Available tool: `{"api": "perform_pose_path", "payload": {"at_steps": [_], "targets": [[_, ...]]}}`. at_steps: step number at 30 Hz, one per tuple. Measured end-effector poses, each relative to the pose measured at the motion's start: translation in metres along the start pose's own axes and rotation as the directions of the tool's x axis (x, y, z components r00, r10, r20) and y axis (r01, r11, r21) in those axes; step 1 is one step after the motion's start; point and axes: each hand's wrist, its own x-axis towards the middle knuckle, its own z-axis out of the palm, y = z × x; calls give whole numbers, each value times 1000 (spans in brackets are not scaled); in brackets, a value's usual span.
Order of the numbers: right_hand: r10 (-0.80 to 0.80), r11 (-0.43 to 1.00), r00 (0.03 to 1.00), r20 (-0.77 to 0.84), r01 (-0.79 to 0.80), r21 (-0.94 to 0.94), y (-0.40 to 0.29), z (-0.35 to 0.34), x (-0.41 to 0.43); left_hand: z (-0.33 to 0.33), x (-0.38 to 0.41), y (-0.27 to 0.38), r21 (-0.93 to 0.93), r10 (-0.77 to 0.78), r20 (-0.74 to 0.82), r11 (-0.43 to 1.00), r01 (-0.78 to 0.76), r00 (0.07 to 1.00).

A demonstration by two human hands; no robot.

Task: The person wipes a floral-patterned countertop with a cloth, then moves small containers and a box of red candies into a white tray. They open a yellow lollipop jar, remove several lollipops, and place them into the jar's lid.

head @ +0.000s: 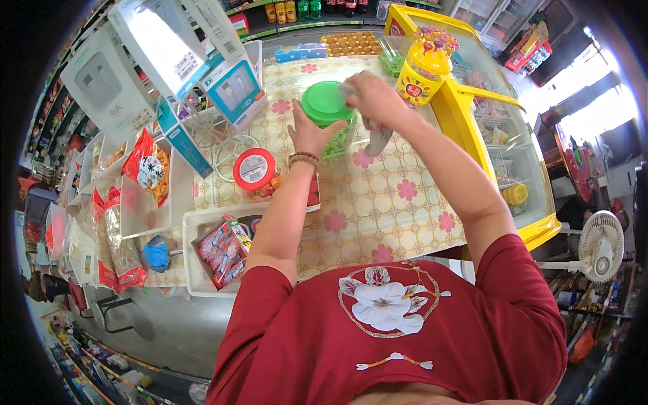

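A clear plastic jar (338, 144) with a green lid (324, 103) stands on a flower-patterned tablecloth (377, 197); green-wrapped items show through its wall. My left hand (313, 132) is spread around the near left side of the jar, thumb and fingers against it just below the lid. In my right hand (377, 98) is a grey cloth (378, 139), pressed to the lid's right edge and hanging down beside the jar. Left of my left forearm sits a red-lidded jar (255, 172). A yellow jar of lollipops (425, 71) rises just beyond my right hand.
Boxed charging cables (233, 93) stand at the left, above white bins (147, 202) of snacks. A white tray (188, 253) holds a box of red-wrapped sweets (223, 253). A yellow-framed glass display case (455, 126) borders the right side. Egg trays (352, 44) lie at the far edge.
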Motion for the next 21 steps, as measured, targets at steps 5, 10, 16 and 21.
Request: {"api": "perform_pose_path", "payload": {"at_steps": [5,10,16,21], "targets": [[153,964,965,212,-99,-246,21,19,67,-6,1,7,-66,1,123,998,7,992],[122,910,922,368,44,-411,-1,41,103,-7,-1,7,-65,25,102,998,-19,995],[-64,805,907,417,294,-515,-19,51,103,-10,-2,9,-38,0,89,999,3,996],[-150,748,885,441,393,-535,-41,60,94,-11,-4,15,-61,8,98,998,-2,995]]}}
